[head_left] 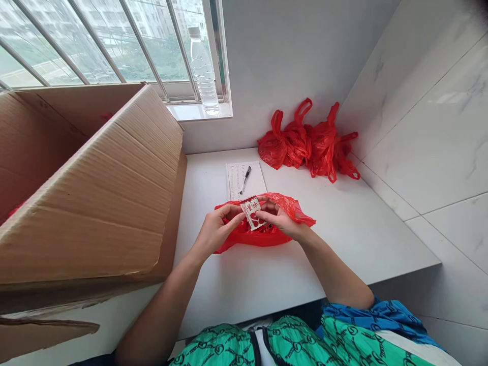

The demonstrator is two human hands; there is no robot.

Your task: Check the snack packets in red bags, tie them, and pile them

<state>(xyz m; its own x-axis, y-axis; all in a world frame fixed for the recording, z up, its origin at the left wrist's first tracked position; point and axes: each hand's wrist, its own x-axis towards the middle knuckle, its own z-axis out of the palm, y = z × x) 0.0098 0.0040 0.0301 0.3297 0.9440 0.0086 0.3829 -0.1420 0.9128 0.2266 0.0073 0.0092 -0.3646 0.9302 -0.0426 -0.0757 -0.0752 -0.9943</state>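
Note:
A small white packet (252, 213) with red print and dark lettering is held between both hands, above an opened red plastic bag (263, 239). My left hand (222, 223) pinches the packet's left edge between thumb and fingers. On the other side, my right hand (281, 217) grips its right edge, and that wrist rests against the bag's rim. More red items show inside the bag beneath the packet, but their kind is hard to make out. The bag lies on the white table.
A large open cardboard box (114, 193) stands at the left. Several tied red bags (305, 140) lie against the back wall. Behind the opened bag are a printed sheet (234, 175) and a pen (245, 180). A water bottle (204, 73) stands on the windowsill.

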